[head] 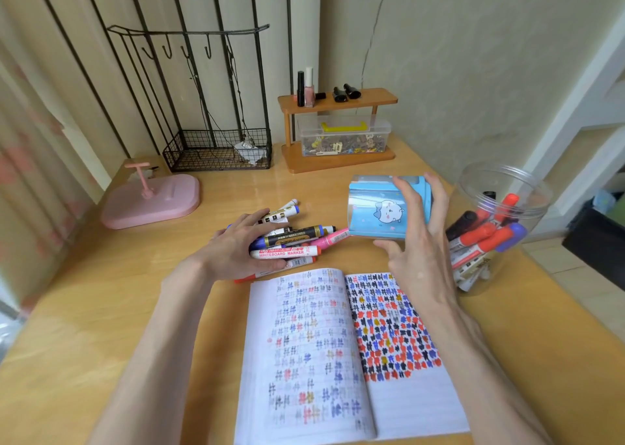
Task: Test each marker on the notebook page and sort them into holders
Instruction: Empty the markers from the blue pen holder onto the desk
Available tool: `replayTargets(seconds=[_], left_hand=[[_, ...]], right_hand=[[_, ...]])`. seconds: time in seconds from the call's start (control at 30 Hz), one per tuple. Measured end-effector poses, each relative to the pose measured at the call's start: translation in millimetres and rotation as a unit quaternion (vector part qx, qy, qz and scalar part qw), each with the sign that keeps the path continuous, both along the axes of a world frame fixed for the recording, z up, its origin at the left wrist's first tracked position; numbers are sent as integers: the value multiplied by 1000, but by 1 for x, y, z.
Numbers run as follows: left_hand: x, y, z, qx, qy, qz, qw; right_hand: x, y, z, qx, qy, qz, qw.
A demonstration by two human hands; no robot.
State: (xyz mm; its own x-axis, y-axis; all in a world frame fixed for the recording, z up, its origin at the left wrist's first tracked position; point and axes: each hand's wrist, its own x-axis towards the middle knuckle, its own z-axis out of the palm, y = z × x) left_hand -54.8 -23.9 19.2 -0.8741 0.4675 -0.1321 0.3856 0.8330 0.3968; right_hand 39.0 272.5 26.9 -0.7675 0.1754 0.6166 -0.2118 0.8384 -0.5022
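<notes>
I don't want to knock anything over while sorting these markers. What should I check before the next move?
1. Blue holder firmly held: ok, right hand grips it.
2. Holder's inside free: cannot tell, not shown.
3. Marker pile under control: ok, left hand holds it.
4. Clear jar has room: ok, only partly filled.
5. Notebook has blank space for testing: ok, lower right page.
</notes>
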Motion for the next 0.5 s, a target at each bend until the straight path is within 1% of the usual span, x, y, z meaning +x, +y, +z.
replayTargets(seconds=[0.2,0.33,0.5], left_hand=[[1,1,1,5,6,2,1000],[3,7,-1,24,9,11,1000],[8,26,0,38,18,19,999]], right_hand=[[0,-1,2,-17,46,10,999],[0,1,3,-56,39,36,997],[1,3,6,-75,29,56,995]])
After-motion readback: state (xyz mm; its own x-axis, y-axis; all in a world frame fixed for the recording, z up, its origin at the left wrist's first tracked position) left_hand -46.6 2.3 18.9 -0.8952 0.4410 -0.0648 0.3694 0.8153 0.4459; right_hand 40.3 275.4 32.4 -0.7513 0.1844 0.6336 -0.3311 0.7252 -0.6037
